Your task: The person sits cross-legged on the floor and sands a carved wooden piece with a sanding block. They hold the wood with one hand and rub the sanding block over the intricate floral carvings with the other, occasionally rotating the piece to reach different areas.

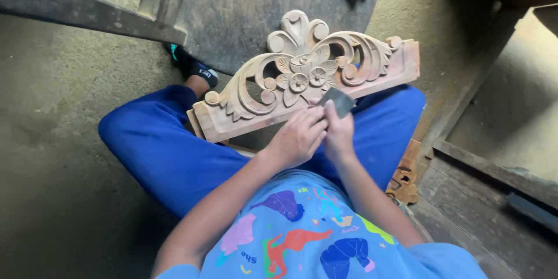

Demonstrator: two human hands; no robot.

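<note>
- Floor [52,139]: bare concrete; the person sits on it cross-legged in blue trousers [163,151].
- Carving [308,72]: a pale wooden crest with scrolls and flowers, lying across the lap, its long base toward the person. The relief looks fully cut; judged from the even pale surface, only smoothing remains.
- Left hand [297,136]: fingers curled, resting on the near edge of the carving, steadying it.
- Right hand [339,133]: fingers closed on the sandpaper.
- Sandpaper [337,102]: small dark folded piece, pressed to the carving's base just right of the flowers.
</note>
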